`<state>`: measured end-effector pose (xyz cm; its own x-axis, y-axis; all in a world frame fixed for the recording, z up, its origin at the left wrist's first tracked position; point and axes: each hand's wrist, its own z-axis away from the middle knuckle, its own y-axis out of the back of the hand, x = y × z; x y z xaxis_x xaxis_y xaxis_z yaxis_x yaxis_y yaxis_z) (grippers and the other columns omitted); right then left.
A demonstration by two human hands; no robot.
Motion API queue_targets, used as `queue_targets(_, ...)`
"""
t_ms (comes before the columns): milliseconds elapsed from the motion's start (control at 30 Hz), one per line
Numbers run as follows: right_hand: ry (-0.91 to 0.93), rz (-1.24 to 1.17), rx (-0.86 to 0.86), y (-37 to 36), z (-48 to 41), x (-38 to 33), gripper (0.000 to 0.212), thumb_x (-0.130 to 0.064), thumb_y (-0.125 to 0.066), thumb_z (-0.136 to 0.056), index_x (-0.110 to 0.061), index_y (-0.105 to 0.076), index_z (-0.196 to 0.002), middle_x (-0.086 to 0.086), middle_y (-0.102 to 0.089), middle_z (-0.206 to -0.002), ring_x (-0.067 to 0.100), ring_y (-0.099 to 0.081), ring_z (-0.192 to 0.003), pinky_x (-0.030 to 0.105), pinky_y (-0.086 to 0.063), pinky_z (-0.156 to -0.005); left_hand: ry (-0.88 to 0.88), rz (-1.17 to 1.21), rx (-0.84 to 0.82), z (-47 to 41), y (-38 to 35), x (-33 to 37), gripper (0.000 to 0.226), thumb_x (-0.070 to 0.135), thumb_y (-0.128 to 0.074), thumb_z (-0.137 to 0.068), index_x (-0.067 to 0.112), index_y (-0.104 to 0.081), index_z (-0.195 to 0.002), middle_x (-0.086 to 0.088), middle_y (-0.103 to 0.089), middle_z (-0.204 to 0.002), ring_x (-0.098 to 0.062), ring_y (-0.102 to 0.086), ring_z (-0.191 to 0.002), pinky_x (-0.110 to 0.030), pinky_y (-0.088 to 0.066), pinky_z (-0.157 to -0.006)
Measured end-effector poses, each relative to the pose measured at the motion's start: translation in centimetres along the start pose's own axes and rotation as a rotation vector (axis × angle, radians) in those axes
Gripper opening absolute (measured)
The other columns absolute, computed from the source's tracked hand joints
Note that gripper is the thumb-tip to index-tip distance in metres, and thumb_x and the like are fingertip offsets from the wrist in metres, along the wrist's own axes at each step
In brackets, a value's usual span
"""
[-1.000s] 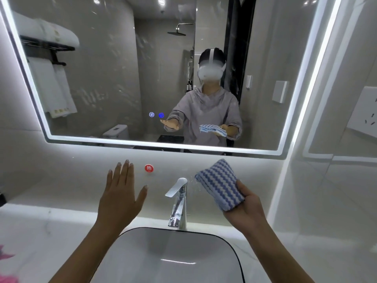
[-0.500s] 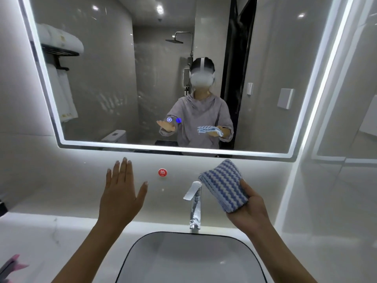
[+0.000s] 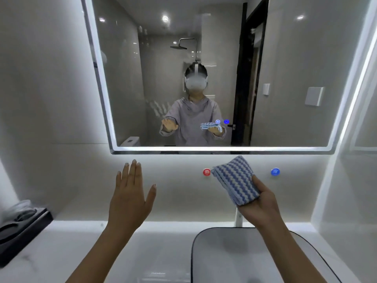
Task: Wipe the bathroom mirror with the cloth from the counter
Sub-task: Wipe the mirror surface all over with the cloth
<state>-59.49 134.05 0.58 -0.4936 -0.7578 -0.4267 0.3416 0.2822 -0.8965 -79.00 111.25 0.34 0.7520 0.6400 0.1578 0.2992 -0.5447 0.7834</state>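
The lit-edged bathroom mirror (image 3: 275, 48) hangs on the wall above the counter and shows smears on its glass. My right hand (image 3: 262, 203) grips a folded blue-and-white striped cloth (image 3: 236, 178), held up just below the mirror's lower edge and apart from the glass. My left hand (image 3: 130, 199) is raised flat with its fingers straight, palm toward the wall, holding nothing. The mirror reflects a person with both hands and the cloth.
A white basin (image 3: 234, 256) with a dark rim sits below my right arm; the tap (image 3: 238, 218) is mostly hidden behind my hand. Red (image 3: 206, 172) and blue (image 3: 275, 171) round labels mark the wall. A black tray (image 3: 22, 223) stands at the counter's left.
The view has shifted left, so basin, tap and mirror now sit further right. Both hands keep the same pose; the cloth now covers the tap's top.
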Motion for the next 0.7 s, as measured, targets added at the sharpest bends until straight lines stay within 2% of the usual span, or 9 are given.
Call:
queue_targets(67,0.003,0.016,0.007,-0.8,0.0,1.3,0.037,-0.029,-0.049,-0.094,-0.004,-0.059,-0.12,0.018,-0.069,-0.112,0.031,-0.068,-0.097,0.042,-0.057,-0.075,0.006,0.005,0.001,0.1,0.6,-1.6,0.1,0.071,0.013,-0.078,0.005,-0.007,-0.149,-0.011,-0.007,-0.159,-0.024,-0.001,-0.147,-0.032,0.004,-0.116)
queue_targets(200,0.003,0.003,0.013,-2.1,-0.2,2.9,0.041,-0.029,-0.047,-0.096,-0.006,-0.055,-0.129,0.017,-0.065,-0.12,0.031,-0.061,-0.108,0.044,-0.048,-0.087,0.019,0.017,0.015,0.1,1.3,-3.6,0.098,0.071,0.01,-0.078,0.006,-0.007,-0.149,-0.01,-0.007,-0.159,-0.022,0.0,-0.146,-0.031,0.004,-0.115)
queue_targets(333,-0.02,0.013,0.012,-3.1,-0.9,3.8,0.043,-0.029,-0.048,-0.095,-0.005,-0.054,-0.131,0.017,-0.061,-0.127,0.03,-0.058,-0.114,0.044,-0.047,-0.088,0.043,0.03,0.042,-0.2,1.5,-4.9,0.096,0.07,0.006,-0.08,0.004,-0.008,-0.149,-0.012,-0.008,-0.158,-0.024,-0.004,-0.146,-0.033,0.0,-0.117)
queue_targets(600,-0.057,0.06,-0.025,-4.2,-3.6,3.5,0.044,-0.029,-0.048,-0.095,-0.005,-0.053,-0.132,0.018,-0.059,-0.131,0.029,-0.056,-0.117,0.043,-0.046,-0.09,0.07,0.007,0.081,-2.2,1.0,-5.3,0.091,0.065,-0.001,-0.082,0.004,-0.007,-0.149,-0.012,-0.007,-0.158,-0.025,-0.003,-0.147,-0.032,0.002,-0.117)
queue_targets(700,-0.058,0.066,-0.046,-4.6,-4.9,2.8,0.047,-0.03,-0.047,-0.095,-0.005,-0.05,-0.134,0.019,-0.055,-0.135,0.032,-0.052,-0.125,0.044,-0.043,-0.097,0.066,0.005,0.107,-3.6,0.4,-5.1,0.091,0.064,-0.006,-0.084,0.001,-0.01,-0.149,-0.015,-0.011,-0.158,-0.027,-0.007,-0.147,-0.035,-0.003,-0.118)
